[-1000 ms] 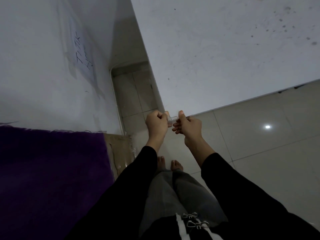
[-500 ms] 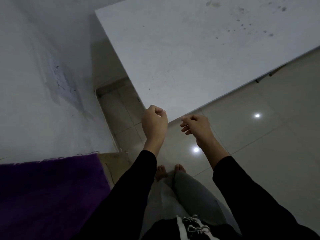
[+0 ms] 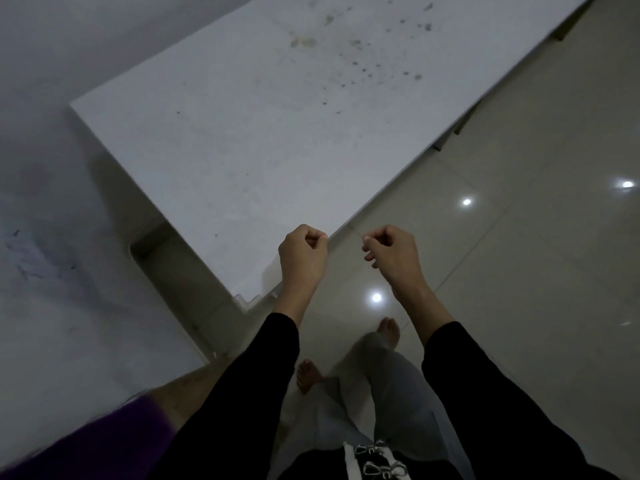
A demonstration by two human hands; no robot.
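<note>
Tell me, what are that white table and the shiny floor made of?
The table top looks like white laminated board, matte: flat, thin-edged, dully lit, speckled with dark stains. The floor appears to be glazed ceramic tile, glossy: straight grout lines and sharp reflected lights. Neither is certain.

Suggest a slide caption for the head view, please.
Curled left hand and right hand held beside a stained white rectangular tabletop.

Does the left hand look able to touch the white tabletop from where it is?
Probably yes: the left hand hovers right at the near edge of the white tabletop, and nothing visible lies between them.
</note>
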